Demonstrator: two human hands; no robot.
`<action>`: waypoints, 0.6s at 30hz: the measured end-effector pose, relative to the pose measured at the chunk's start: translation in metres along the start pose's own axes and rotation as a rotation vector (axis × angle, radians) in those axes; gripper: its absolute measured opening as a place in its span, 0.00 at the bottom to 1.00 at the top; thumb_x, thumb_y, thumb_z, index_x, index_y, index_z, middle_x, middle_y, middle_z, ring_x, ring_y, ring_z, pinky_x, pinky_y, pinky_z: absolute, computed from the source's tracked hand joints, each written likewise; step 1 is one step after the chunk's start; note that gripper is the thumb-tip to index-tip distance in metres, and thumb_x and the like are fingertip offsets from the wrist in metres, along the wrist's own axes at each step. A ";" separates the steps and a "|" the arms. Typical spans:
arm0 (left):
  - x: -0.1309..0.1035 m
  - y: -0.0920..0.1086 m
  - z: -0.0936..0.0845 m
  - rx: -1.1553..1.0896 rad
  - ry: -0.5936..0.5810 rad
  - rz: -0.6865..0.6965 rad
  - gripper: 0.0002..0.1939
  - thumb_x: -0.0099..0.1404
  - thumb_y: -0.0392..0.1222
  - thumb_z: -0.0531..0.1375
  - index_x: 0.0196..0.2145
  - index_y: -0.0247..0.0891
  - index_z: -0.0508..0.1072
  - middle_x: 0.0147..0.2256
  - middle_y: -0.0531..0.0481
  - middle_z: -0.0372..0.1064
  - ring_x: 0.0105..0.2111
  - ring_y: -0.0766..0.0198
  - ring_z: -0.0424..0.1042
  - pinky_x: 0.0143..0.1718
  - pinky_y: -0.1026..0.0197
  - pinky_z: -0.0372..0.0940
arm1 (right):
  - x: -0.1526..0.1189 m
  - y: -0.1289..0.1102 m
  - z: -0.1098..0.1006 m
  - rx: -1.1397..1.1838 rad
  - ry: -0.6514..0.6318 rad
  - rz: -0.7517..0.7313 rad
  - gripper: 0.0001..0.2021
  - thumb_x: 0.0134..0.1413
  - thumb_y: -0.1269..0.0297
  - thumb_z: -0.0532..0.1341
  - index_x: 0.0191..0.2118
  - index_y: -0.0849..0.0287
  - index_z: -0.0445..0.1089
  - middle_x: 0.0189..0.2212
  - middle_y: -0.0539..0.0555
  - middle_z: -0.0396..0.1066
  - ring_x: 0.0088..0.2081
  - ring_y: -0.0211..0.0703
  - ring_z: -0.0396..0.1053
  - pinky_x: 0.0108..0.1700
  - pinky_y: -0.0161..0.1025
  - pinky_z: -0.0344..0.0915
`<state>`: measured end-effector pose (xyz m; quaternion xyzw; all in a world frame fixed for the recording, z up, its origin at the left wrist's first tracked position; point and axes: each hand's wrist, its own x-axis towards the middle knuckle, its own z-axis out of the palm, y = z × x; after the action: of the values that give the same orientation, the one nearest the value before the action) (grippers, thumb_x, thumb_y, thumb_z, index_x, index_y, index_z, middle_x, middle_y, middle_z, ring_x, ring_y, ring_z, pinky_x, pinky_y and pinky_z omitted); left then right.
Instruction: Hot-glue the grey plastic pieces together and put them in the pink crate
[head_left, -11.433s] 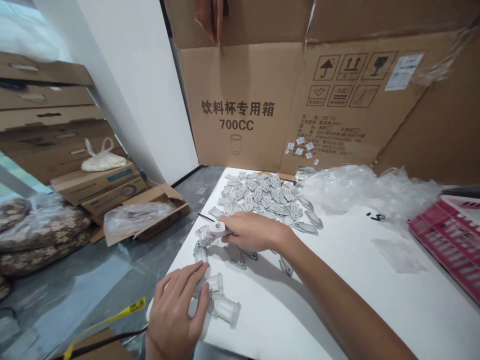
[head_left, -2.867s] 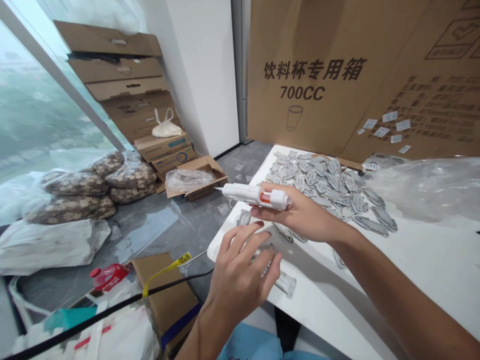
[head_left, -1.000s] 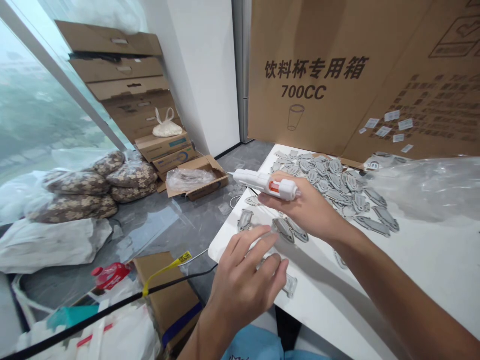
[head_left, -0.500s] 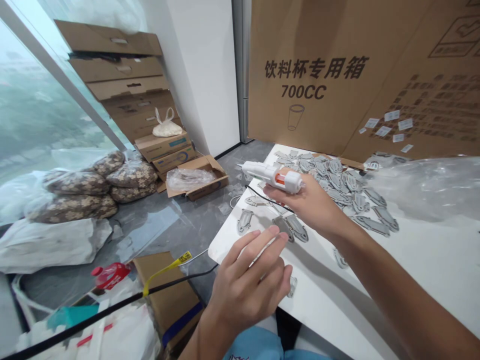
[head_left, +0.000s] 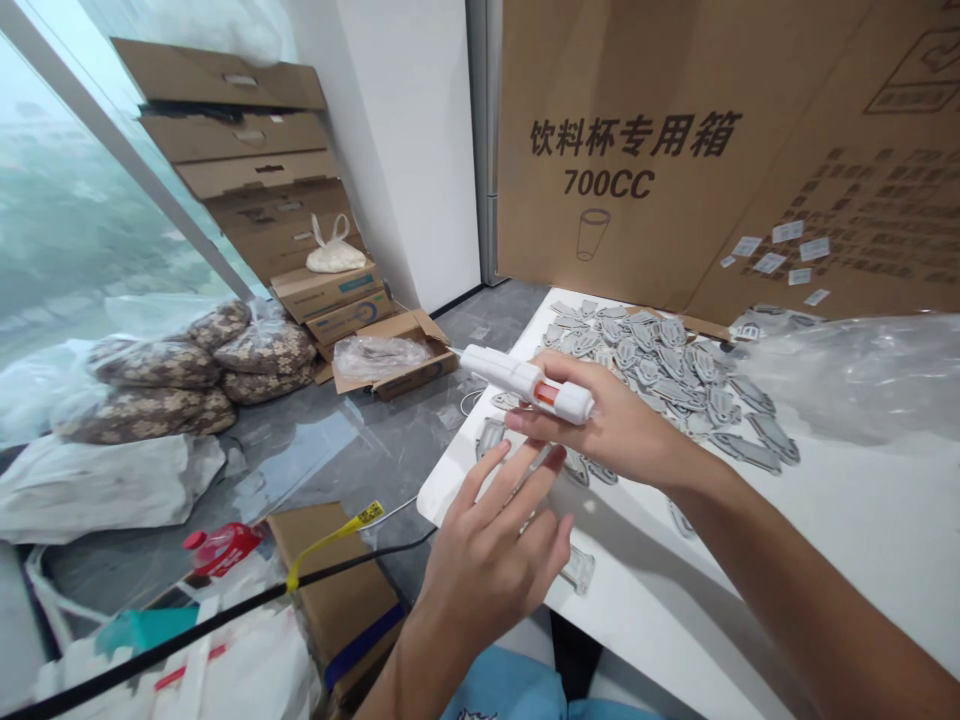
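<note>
My right hand (head_left: 626, 420) is closed around a white hand tool (head_left: 502, 370) with a thin tip at its left end and an orange part in its body. It holds the tool above the white table (head_left: 847, 540). Below it, my left hand (head_left: 491, 550) is open, fingers stretched toward the right hand's fingertips; whether they touch I cannot tell. A clear and grey flat piece (head_left: 580, 570) lies beside the left hand on the table. Another grey piece (head_left: 491, 436) shows past its fingertips. More grey pieces lie partly hidden under both hands.
A heap of grey flat pieces (head_left: 671, 370) covers the table's far side. Behind it stands a large cardboard box (head_left: 615, 230), with clear plastic (head_left: 877, 380) at right. On the floor are an opened carton (head_left: 416, 370), patterned bags (head_left: 157, 360) and a red-labelled bottle (head_left: 225, 550).
My right hand has brought the white tool left and slightly down, nearer my left hand. The left hand has shifted slightly left, showing more of the piece beside it.
</note>
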<state>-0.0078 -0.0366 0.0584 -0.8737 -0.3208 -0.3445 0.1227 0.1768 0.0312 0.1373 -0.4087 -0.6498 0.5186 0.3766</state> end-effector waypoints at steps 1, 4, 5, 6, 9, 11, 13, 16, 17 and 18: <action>0.000 0.000 0.000 0.012 -0.007 -0.012 0.07 0.73 0.38 0.66 0.34 0.39 0.76 0.60 0.48 0.80 0.66 0.52 0.74 0.73 0.47 0.66 | 0.000 0.000 0.001 0.014 -0.023 0.004 0.22 0.53 0.50 0.79 0.36 0.54 0.67 0.37 0.49 0.65 0.37 0.43 0.67 0.34 0.40 0.64; 0.002 -0.001 -0.001 0.032 -0.024 -0.037 0.08 0.72 0.38 0.66 0.33 0.39 0.76 0.54 0.48 0.82 0.60 0.51 0.78 0.70 0.45 0.69 | -0.001 0.003 0.001 -0.057 -0.042 -0.012 0.21 0.53 0.53 0.79 0.37 0.54 0.67 0.39 0.49 0.66 0.39 0.43 0.66 0.38 0.41 0.63; 0.002 -0.001 -0.001 0.034 -0.029 -0.043 0.08 0.72 0.38 0.66 0.33 0.39 0.76 0.52 0.48 0.82 0.57 0.51 0.79 0.69 0.45 0.70 | -0.001 0.004 0.000 -0.102 -0.040 -0.020 0.21 0.52 0.54 0.80 0.37 0.54 0.67 0.40 0.49 0.66 0.39 0.43 0.66 0.39 0.41 0.62; 0.002 -0.001 -0.001 0.034 -0.033 -0.047 0.09 0.73 0.38 0.66 0.32 0.39 0.76 0.50 0.47 0.83 0.55 0.52 0.80 0.69 0.45 0.70 | -0.001 0.005 0.000 -0.137 -0.042 -0.024 0.21 0.52 0.55 0.80 0.37 0.54 0.68 0.40 0.49 0.66 0.39 0.43 0.65 0.40 0.41 0.61; 0.002 0.000 -0.001 0.033 -0.031 -0.057 0.10 0.73 0.39 0.65 0.31 0.39 0.75 0.47 0.47 0.83 0.50 0.56 0.81 0.69 0.46 0.70 | -0.001 0.006 -0.002 -0.158 -0.060 -0.015 0.21 0.51 0.56 0.80 0.37 0.54 0.67 0.40 0.48 0.65 0.40 0.43 0.64 0.40 0.41 0.60; 0.002 0.000 0.000 0.025 -0.028 -0.063 0.10 0.73 0.39 0.65 0.32 0.39 0.76 0.47 0.47 0.82 0.50 0.57 0.81 0.70 0.46 0.68 | -0.001 0.006 -0.003 -0.155 -0.064 -0.009 0.21 0.50 0.57 0.80 0.38 0.54 0.67 0.40 0.48 0.65 0.40 0.43 0.63 0.40 0.41 0.60; 0.002 0.000 0.001 0.009 -0.035 -0.066 0.09 0.73 0.39 0.66 0.33 0.39 0.76 0.48 0.48 0.82 0.53 0.56 0.80 0.72 0.47 0.66 | -0.001 0.007 -0.003 -0.138 -0.064 -0.001 0.21 0.50 0.58 0.80 0.38 0.54 0.67 0.40 0.48 0.64 0.39 0.42 0.62 0.40 0.40 0.60; 0.001 -0.001 0.002 -0.004 -0.040 -0.069 0.08 0.74 0.39 0.66 0.34 0.39 0.77 0.53 0.48 0.82 0.60 0.55 0.78 0.74 0.48 0.64 | 0.001 0.009 -0.005 -0.100 -0.051 0.001 0.19 0.50 0.60 0.79 0.39 0.54 0.68 0.40 0.48 0.65 0.38 0.42 0.64 0.39 0.40 0.61; 0.001 -0.001 0.001 -0.005 -0.039 -0.070 0.08 0.74 0.39 0.66 0.34 0.39 0.77 0.55 0.48 0.81 0.63 0.54 0.76 0.74 0.48 0.63 | 0.002 0.011 -0.005 -0.090 -0.039 -0.006 0.18 0.50 0.60 0.78 0.39 0.54 0.69 0.41 0.48 0.65 0.38 0.42 0.64 0.39 0.40 0.61; 0.001 -0.001 0.001 -0.006 -0.037 -0.073 0.07 0.74 0.39 0.65 0.35 0.40 0.77 0.58 0.48 0.80 0.65 0.54 0.75 0.73 0.49 0.63 | 0.003 0.012 -0.006 -0.083 -0.022 -0.014 0.17 0.51 0.61 0.77 0.40 0.55 0.69 0.41 0.49 0.66 0.39 0.42 0.65 0.39 0.40 0.61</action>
<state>-0.0077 -0.0345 0.0581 -0.8680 -0.3536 -0.3335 0.1014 0.1831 0.0377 0.1266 -0.4137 -0.6778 0.4929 0.3556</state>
